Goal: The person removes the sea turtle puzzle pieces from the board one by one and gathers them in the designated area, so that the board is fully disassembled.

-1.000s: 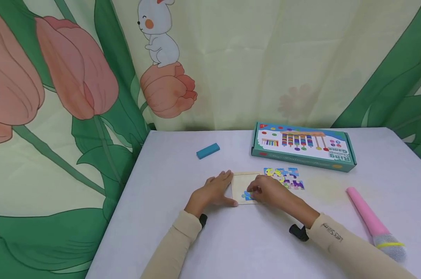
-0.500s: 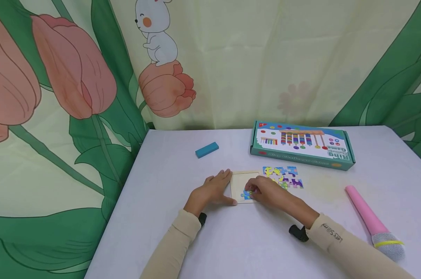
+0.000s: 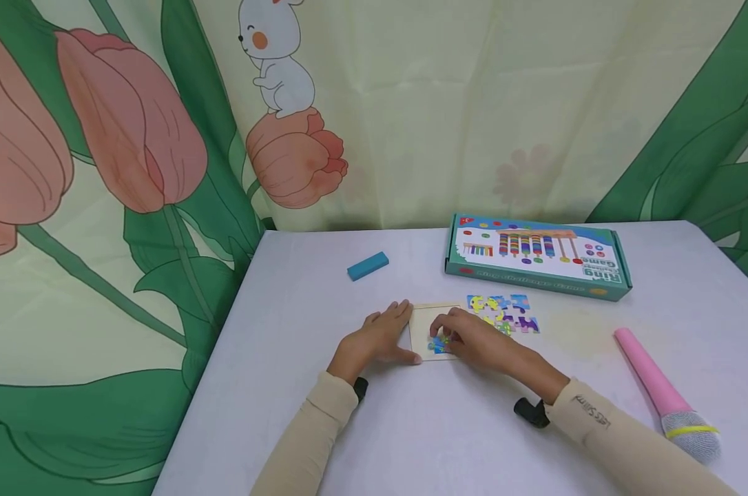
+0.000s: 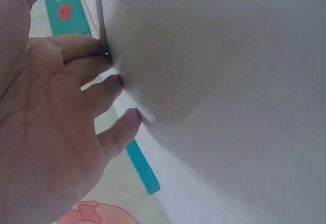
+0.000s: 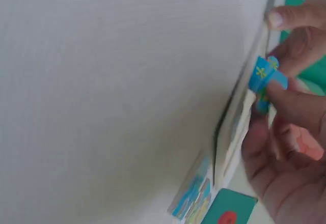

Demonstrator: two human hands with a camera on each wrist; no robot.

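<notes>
A shallow, pale wooden puzzle tray (image 3: 420,320) lies on the table in the head view. My left hand (image 3: 379,339) steadies its left edge, thumb at the near corner and fingers at the far one; the left wrist view shows these fingers (image 4: 109,79) spread along the edge. Over the tray's near part, my right hand (image 3: 473,337) pinches a blue jigsaw piece (image 5: 261,74) with a yellow flower, between thumb and fingers. Blue jigsaw pieces (image 3: 437,346) show under the right fingertips, partly hidden by them.
Several colourful loose jigsaw pieces (image 3: 519,313) lie right of the tray. Behind them is a green-edged ring game box (image 3: 538,258). A blue block (image 3: 368,266) sits at the back left, a pink toy microphone (image 3: 665,393) at the right. A printed curtain (image 3: 411,124) hangs behind the table.
The right fingertips have shifted slightly left and up over the blue jigsaw pieces, with the index finger lifted more. The left hand keeps its place at the tray edge.
</notes>
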